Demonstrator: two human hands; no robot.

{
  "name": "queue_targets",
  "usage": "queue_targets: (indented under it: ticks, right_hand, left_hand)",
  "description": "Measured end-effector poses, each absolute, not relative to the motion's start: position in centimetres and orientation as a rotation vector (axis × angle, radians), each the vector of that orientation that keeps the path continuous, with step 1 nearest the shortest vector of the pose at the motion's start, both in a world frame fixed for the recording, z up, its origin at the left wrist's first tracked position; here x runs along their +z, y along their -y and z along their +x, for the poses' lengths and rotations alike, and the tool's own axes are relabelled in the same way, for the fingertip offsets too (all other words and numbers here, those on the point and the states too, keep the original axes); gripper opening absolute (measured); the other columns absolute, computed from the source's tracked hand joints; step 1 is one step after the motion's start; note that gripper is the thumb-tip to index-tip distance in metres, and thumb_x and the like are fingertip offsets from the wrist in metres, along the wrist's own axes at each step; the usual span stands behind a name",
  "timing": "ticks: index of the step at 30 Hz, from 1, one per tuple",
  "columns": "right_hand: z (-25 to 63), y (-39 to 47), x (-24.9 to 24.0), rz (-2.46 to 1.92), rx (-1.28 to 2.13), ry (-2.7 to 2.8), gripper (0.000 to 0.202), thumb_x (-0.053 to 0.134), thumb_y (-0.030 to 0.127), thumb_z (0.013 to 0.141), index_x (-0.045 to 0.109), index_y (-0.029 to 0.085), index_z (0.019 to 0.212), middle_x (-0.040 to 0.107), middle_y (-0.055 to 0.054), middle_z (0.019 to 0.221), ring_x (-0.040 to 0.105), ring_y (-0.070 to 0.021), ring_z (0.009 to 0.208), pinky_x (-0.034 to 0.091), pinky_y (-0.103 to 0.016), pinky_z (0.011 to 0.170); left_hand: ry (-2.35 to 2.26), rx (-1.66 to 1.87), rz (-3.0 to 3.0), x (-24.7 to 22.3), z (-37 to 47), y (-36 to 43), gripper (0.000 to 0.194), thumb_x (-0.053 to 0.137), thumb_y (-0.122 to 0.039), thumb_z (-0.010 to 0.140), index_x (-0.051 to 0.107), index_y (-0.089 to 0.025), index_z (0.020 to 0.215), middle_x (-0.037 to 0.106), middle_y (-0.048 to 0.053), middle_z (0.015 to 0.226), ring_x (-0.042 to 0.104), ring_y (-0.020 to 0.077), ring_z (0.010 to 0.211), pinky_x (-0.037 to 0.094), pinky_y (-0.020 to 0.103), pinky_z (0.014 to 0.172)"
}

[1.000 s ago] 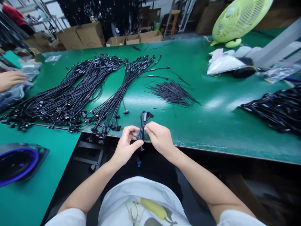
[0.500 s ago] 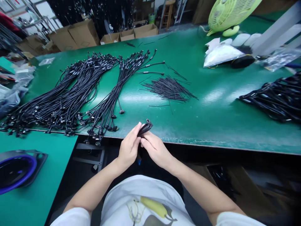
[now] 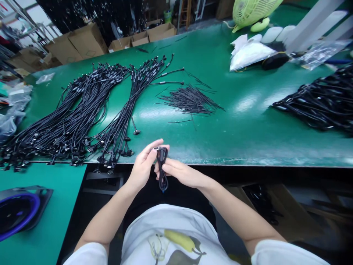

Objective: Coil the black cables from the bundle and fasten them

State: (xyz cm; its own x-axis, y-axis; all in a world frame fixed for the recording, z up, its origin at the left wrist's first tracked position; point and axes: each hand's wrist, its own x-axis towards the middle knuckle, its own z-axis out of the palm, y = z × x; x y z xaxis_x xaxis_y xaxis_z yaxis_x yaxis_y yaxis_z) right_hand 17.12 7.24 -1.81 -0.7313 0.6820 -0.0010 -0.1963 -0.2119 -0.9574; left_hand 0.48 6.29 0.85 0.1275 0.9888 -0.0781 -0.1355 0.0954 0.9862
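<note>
A black cable (image 3: 162, 173), folded into a narrow looped bundle with a metal-ended connector at its top, hangs upright between my hands at the table's front edge. My left hand (image 3: 145, 162) pinches the upper end by the connector, thumb in front. Around the middle of the bundle, my right hand (image 3: 176, 170) closes from the right, its thumb lying across the loops. Beyond them, a loose pile of short black ties (image 3: 191, 99) lies on the green table. To its left, a smaller group of straight black cables (image 3: 132, 95) spreads out with connectors at both ends.
A large heap of black cables (image 3: 85, 99) covers the table's left part. Bundled black cables (image 3: 320, 99) lie at the right. A yellow-green fan (image 3: 252, 13) and a white plastic bag (image 3: 249, 55) stand behind. A blue-rimmed round object (image 3: 20, 209) sits on the lower-left surface.
The cable bundle has turned from pointing away over the table to hanging upright, its loops now facing me. My hands have shifted slightly apart around it. The view has moved a little.
</note>
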Motion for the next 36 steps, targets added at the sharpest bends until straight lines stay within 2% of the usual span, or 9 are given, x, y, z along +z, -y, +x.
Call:
queue_targets:
  ticks: [3,7,13,18,24,27,30,33,36]
  right_hand:
    - [16.8,-6.6,-2.1,-0.85,1.657,1.627,0.036,0.036,0.047,0.098,0.051,0.018,0.114,0.06,-0.005,0.092,0.061,-0.0158,0.085,0.051,-0.033,0.08]
    - [15.6,-6.5,-2.3,-1.295,0.856,1.883,0.051,0.05,0.051,0.091,0.043,0.015,0.127,0.062,-0.012,0.102,0.063,-0.0249,0.091,0.051,-0.035,0.07]
    - [15.9,-7.8,-2.6,-1.278,0.274,2.101,0.043,0.033,0.037,0.101,0.041,0.007,0.131,0.066,-0.019,0.106,0.067,-0.0237,0.086,0.05,-0.034,0.074]
    - [16.7,-8.1,-2.8,-1.284,0.278,2.173,0.046,0.027,0.039,0.102,0.04,0.005,0.131,0.07,-0.017,0.095,0.068,-0.023,0.079,0.048,-0.03,0.066]
    - [17.2,-8.1,-1.8,-1.335,0.528,2.182,0.046,0.028,0.038,0.102,0.039,0.006,0.133,0.07,-0.015,0.089,0.068,-0.0223,0.07,0.042,-0.027,0.056]
    - [18.0,-8.2,-0.9,-1.256,0.801,2.108,0.036,0.036,0.036,0.1,0.044,0.012,0.126,0.069,-0.01,0.09,0.066,-0.0194,0.072,0.04,-0.025,0.057]
    - [18.5,-8.4,-0.6,-1.131,0.987,1.968,0.025,0.037,0.039,0.099,0.05,0.019,0.106,0.065,-0.003,0.084,0.061,-0.0158,0.07,0.039,-0.024,0.061]
    - [18.4,-8.6,-0.8,-1.152,1.06,1.795,0.033,0.028,0.044,0.101,0.046,0.021,0.087,0.056,0.001,0.067,0.053,-0.0135,0.059,0.036,-0.024,0.058]
    - [18.3,-8.8,-1.1,-1.212,0.988,1.828,0.034,0.025,0.045,0.101,0.046,0.02,0.089,0.057,0.0,0.067,0.054,-0.0147,0.059,0.033,-0.024,0.057]
  left_hand:
    - [-1.135,1.217,1.057,0.9,1.3,-6.8,0.034,0.064,-0.041,0.086,0.071,-0.02,0.111,0.073,0.009,0.112,0.068,0.0235,0.104,0.052,0.034,0.093]
    - [-1.158,1.357,1.091,1.0,2.7,-6.9,0.028,0.068,-0.036,0.083,0.073,-0.02,0.106,0.073,0.008,0.112,0.065,0.0234,0.11,0.047,0.035,0.101]
    - [-1.14,1.355,1.103,1.3,3.1,-7.4,0.029,0.064,-0.038,0.087,0.073,-0.021,0.108,0.072,0.008,0.115,0.063,0.0236,0.114,0.045,0.037,0.105]
    - [-1.155,1.238,1.343,1.7,3.1,-7.3,0.038,0.055,-0.045,0.091,0.068,-0.021,0.118,0.058,0.009,0.137,0.048,0.0267,0.132,0.034,0.04,0.114]
    - [-1.054,1.211,1.295,1.4,3.0,-7.2,0.037,0.064,-0.033,0.088,0.062,-0.024,0.123,0.06,0.009,0.135,0.053,0.0254,0.127,0.04,0.038,0.109]
    - [-1.017,1.224,1.248,1.3,2.6,-7.4,0.03,0.063,-0.031,0.088,0.065,-0.023,0.117,0.066,0.009,0.126,0.058,0.0244,0.122,0.04,0.039,0.109]
    - [-0.978,1.248,1.234,1.3,2.6,-7.5,0.031,0.059,-0.029,0.091,0.064,-0.024,0.121,0.061,0.008,0.134,0.05,0.0247,0.131,0.035,0.04,0.113]
    - [-0.939,1.274,1.287,1.1,3.0,-7.3,0.044,0.057,-0.03,0.092,0.053,-0.03,0.135,0.05,0.005,0.145,0.039,0.0255,0.139,0.03,0.042,0.117]
    - [-0.932,1.248,1.475,1.0,2.8,-7.4,0.055,0.053,-0.031,0.094,0.037,-0.034,0.146,0.04,0.004,0.153,0.029,0.0253,0.144,0.025,0.042,0.119]
